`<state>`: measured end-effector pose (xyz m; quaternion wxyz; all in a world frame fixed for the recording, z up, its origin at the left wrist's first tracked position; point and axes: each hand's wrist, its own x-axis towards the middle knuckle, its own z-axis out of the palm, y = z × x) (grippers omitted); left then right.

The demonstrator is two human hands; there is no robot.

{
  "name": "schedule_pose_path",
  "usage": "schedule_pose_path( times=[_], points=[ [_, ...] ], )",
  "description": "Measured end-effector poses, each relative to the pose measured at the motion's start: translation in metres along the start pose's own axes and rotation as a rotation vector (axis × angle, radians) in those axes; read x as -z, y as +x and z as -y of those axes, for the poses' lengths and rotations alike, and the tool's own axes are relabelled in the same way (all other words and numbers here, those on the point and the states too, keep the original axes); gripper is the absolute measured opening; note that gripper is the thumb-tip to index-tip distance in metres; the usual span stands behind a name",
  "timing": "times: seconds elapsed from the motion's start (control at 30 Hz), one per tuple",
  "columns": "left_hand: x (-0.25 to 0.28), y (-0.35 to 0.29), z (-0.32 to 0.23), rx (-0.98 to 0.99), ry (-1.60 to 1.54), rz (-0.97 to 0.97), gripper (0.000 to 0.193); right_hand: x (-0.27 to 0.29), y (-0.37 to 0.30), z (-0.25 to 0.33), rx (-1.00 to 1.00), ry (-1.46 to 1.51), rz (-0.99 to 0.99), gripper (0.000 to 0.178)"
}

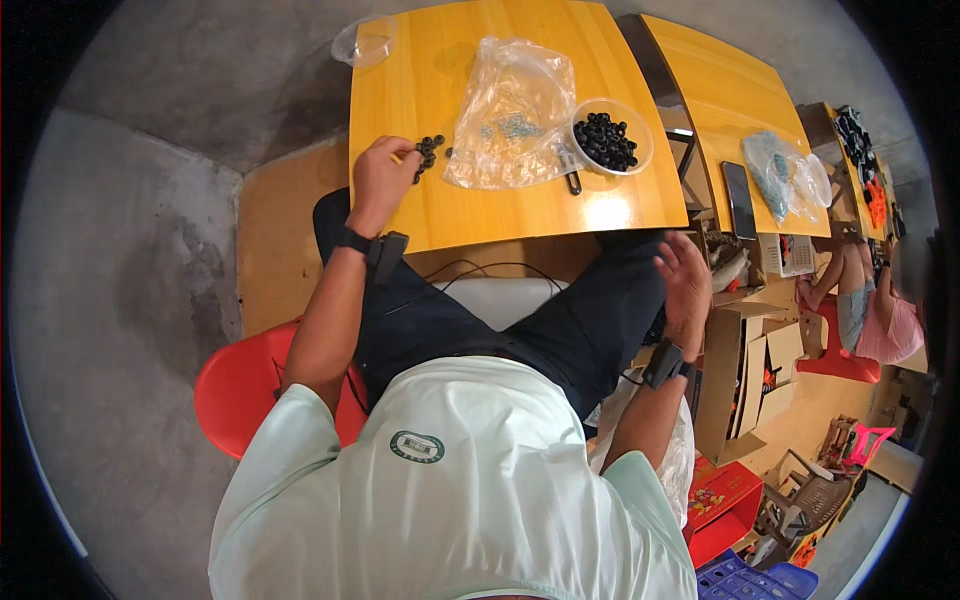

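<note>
My left hand [383, 180] rests at the left side of the yellow table [590, 215], fingers curled in and tips against a small group of black round pieces [428, 152]. Whatever is between those fingertips is too small to make out. My right hand [686, 280] is off the table's near right corner, over my right thigh, its fingers apart and nothing in it. Between the hands lies a clear plastic bag [510, 105] with small silvery metal parts [518, 126] on it. To its right, a clear round tub [647, 150] holds many black pieces [605, 142].
A short black object [573, 183] lies by the tub. An empty clear tub [365, 42] sits at the far left corner. Rightward are a second yellow table [715, 80] with a phone [738, 200], open cardboard boxes [745, 385], and a seated person [880, 320].
</note>
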<state>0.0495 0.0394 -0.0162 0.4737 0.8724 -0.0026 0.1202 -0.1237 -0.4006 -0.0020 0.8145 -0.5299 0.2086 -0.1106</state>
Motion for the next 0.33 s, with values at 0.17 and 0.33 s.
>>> schedule_pose_path(
  times=[0.17,0.33],
  points=[
    [-0.015,0.014,-0.018,-0.343,0.503,0.222,0.019,-0.114,0.009,-0.017,-0.121,-0.107,0.418,0.031],
    [-0.027,0.026,-0.033,-0.234,0.652,0.514,0.033,-0.183,0.018,-0.052,-0.095,-0.271,0.634,0.032]
  ],
)
